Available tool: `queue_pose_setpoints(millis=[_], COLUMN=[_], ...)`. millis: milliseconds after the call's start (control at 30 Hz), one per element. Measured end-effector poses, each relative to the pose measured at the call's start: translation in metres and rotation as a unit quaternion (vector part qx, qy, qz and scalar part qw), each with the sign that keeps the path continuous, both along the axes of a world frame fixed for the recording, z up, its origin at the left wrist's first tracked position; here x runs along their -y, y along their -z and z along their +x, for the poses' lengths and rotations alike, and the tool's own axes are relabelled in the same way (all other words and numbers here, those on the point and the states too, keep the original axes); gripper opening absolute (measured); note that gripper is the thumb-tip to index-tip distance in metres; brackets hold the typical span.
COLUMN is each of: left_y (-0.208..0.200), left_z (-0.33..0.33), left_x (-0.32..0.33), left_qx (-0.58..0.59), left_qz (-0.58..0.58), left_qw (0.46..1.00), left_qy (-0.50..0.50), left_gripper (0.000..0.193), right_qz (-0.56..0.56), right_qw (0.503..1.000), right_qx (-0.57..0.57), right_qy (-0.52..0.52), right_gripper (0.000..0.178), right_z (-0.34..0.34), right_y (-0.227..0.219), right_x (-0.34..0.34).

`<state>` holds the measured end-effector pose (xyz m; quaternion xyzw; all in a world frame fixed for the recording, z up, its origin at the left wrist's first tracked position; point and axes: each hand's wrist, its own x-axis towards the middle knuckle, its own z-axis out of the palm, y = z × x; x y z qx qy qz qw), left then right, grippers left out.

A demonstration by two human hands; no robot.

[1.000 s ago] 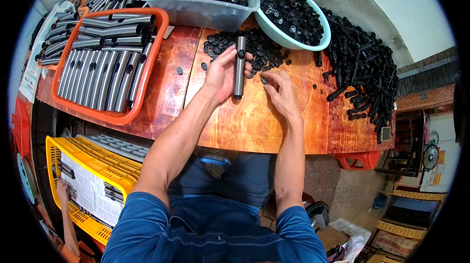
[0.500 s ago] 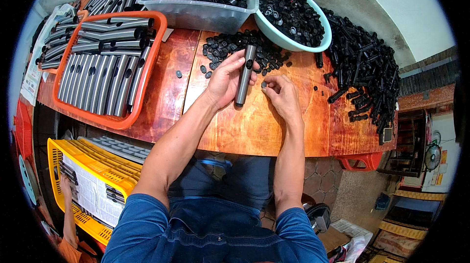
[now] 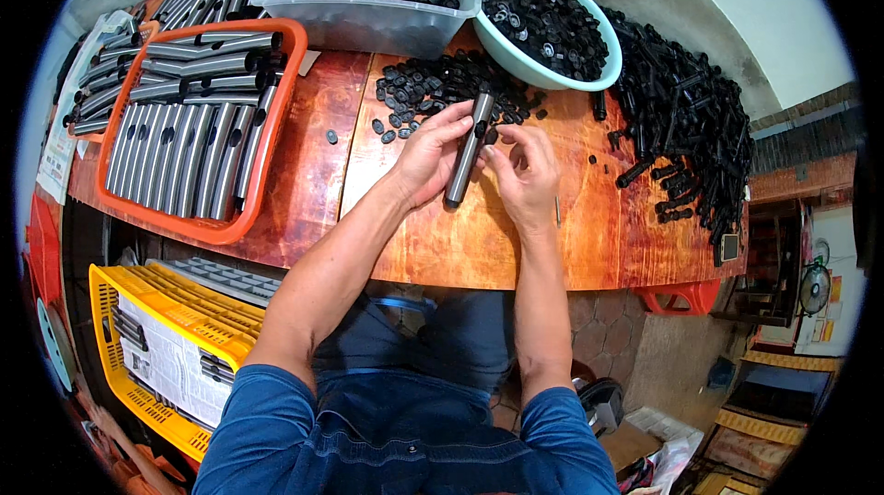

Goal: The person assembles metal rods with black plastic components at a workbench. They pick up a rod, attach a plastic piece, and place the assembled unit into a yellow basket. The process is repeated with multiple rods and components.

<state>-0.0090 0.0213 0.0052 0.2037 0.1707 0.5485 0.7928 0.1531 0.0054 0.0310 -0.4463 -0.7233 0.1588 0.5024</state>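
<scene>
Nearer the wearer than the pale blue basin [image 3: 506, 53], most of the left hand's [image 3: 431, 156] fingers disappear behind the metal tube [image 3: 467, 159]. Just right of that, the small black piece [image 3: 491, 137] pinched by the right hand [image 3: 528, 173] is partly covered by its fingertips, its shape unclear. A thin sliver [image 3: 557, 210] below the basin is too small to identify. Left of the basin, the picture's top edge cuts off the clear bin [image 3: 368, 25]. Far below and left of it, a co-worker's arm [image 3: 129, 454] blurs into the dark rim.
</scene>
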Motion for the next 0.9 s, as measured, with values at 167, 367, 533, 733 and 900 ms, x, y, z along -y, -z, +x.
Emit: queue_pose_setpoints(millis=[167, 367, 533, 733, 900], left_y=[0.0001, 0.0006, -0.0019, 0.0001, -0.0026], left_z=[0.0065, 0.0060, 0.0051, 0.0043, 0.0052], left_x=[0.0012, 0.0022, 0.0037, 0.0033, 0.0052], left_qx=[-0.022, -0.039, -0.058, -0.060, -0.117], left_qz=[0.001, 0.010, 0.018, 0.021, 0.039], left_qw=[1.000, 0.999, 0.998, 0.998, 0.992], left_qy=[-0.002, 0.006, 0.017, 0.015, 0.005], left_gripper=[0.035, 0.035, 0.033, 0.032, 0.036], right_qz=[0.005, 0.020, 0.054, 0.056, 0.065], right_qw=[1.000, 1.000, 0.998, 0.997, 0.997], right_qx=[0.011, 0.020, 0.045, 0.053, 0.051], right_qy=[-0.008, -0.005, 0.000, 0.006, 0.007], right_gripper=[0.027, 0.027, 0.025, 0.024, 0.024], right_z=[-0.0036, -0.0026, 0.0019, 0.0006, -0.0031], right_y=[0.0022, -0.0012, 0.0040, 0.0021, -0.0004], right_x=[-0.0002, 0.0020, -0.0013, -0.0003, 0.0018])
